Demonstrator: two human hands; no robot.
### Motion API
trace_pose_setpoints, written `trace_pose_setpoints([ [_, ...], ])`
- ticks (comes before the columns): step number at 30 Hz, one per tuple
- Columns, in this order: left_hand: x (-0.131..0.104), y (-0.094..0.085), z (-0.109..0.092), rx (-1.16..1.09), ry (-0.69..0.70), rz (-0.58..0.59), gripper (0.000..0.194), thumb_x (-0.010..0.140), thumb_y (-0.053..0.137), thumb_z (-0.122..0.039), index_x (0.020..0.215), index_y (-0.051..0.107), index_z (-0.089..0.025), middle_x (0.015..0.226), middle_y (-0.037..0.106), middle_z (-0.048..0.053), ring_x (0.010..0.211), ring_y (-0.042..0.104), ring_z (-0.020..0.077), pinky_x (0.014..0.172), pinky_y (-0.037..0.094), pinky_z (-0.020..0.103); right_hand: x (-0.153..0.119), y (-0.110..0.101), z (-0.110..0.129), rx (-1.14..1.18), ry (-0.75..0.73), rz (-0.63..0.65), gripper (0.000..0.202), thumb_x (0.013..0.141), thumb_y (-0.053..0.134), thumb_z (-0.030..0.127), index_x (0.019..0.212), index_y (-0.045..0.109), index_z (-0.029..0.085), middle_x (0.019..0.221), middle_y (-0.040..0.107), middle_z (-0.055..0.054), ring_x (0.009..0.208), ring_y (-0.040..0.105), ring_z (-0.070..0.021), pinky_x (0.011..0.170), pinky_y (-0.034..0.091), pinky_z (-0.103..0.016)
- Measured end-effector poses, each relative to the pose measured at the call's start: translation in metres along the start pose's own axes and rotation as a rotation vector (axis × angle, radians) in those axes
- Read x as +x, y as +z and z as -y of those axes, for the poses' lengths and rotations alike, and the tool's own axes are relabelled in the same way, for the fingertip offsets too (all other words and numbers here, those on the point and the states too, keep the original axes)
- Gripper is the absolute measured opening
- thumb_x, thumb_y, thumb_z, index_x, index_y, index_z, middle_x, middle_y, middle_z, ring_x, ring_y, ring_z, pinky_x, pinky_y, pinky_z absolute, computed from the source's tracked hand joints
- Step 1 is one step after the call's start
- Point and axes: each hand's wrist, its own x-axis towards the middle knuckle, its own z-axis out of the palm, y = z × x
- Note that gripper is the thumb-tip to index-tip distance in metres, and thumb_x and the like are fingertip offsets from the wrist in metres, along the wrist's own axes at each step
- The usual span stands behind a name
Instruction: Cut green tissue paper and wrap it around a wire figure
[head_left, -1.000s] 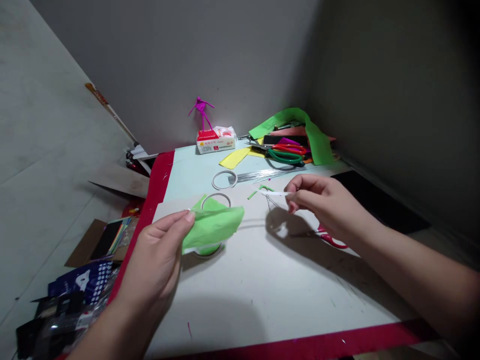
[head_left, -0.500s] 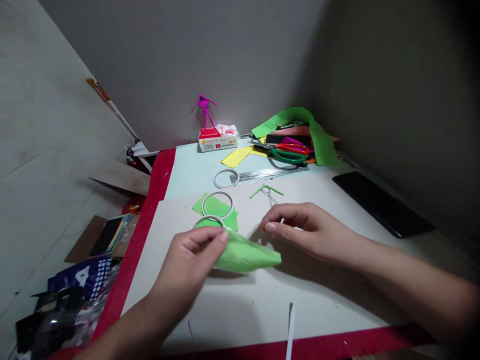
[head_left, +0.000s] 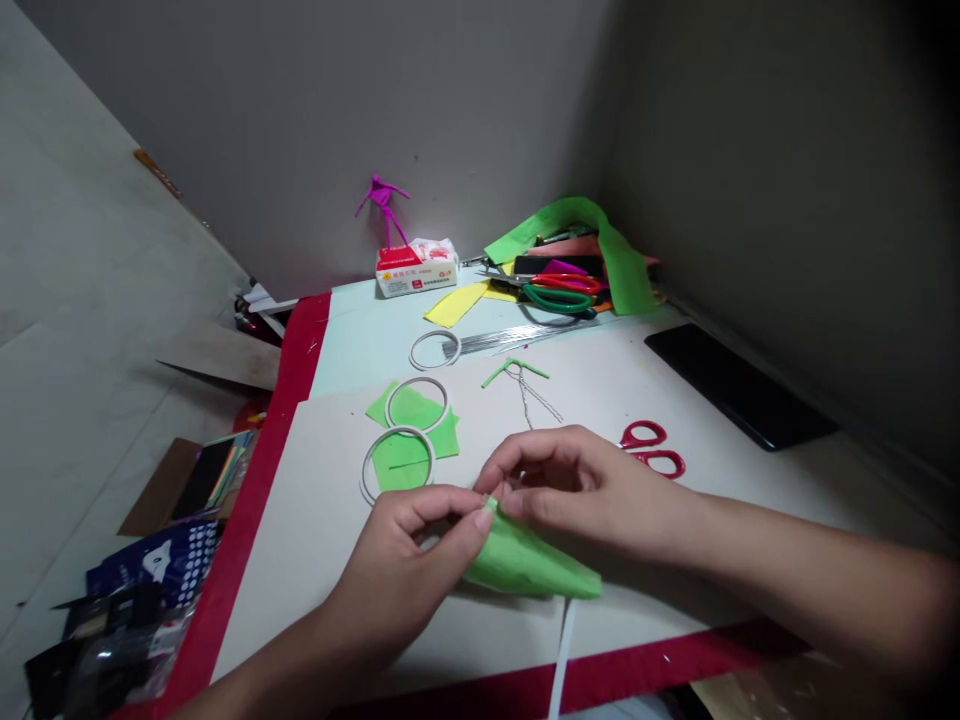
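Observation:
A folded piece of green crepe paper hangs in front of me, its pointed end toward the right. My left hand pinches its upper left edge between thumb and forefinger. The fingers of my right hand are closed at the same edge, with the fingertips almost against the left thumb. Behind the hands lies a twisted wire frame with green-wrapped arms. Red-handled scissors lie partly hidden behind my right hand. A white strip runs below the paper.
White rings rest on green paper pieces at the left. Farther back are silver wires, a small box with a magenta figure, green-handled scissors and yellow paper. A black phone lies right.
My right hand has moved down and left onto the paper's edge, beside my left fingers. The red scissors have come into sight, and the view has shifted slightly.

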Motion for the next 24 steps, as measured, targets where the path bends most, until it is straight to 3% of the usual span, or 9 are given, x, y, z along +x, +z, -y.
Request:
trace_pose_setpoints([
  [7,0.0000,-0.0012,0.0007,0.015,-0.027,0.029,0.018,0.081,0.062,-0.028,0.069,0.070,-0.019,0.065,0.063,-0.002,0.062,0.051,0.0109,0.058,0.042,0.019,-0.0011,0.0004,0.0037,-0.051,-0.039,-0.006,0.011,0.084,0.058,0.021,0.088,0.064,0.014,0.082,0.063,-0.003,0.075,0.055,-0.0117,0.069,0.044,-0.024],
  [16,-0.0001,-0.0030,-0.0006,0.065,-0.042,0.073,0.018,0.079,0.060,-0.028,0.069,0.068,-0.017,0.065,0.059,-0.001,0.065,0.049,0.0121,0.061,0.040,0.021,-0.0052,-0.0029,0.0066,-0.549,-0.455,-0.034,0.010,0.083,0.054,0.009,0.084,0.063,0.013,0.086,0.063,-0.006,0.083,0.058,-0.0138,0.079,0.046,-0.027],
  [24,0.0026,-0.0023,-0.0027,0.078,-0.070,0.081,0.017,0.077,0.060,-0.027,0.067,0.066,-0.015,0.065,0.057,-0.001,0.065,0.048,0.0119,0.061,0.039,0.021,-0.0023,-0.0012,0.0041,-0.603,-0.522,-0.026,0.020,0.081,0.053,0.006,0.097,0.065,0.011,0.088,0.065,-0.007,0.083,0.059,-0.0151,0.081,0.046,-0.031],
])
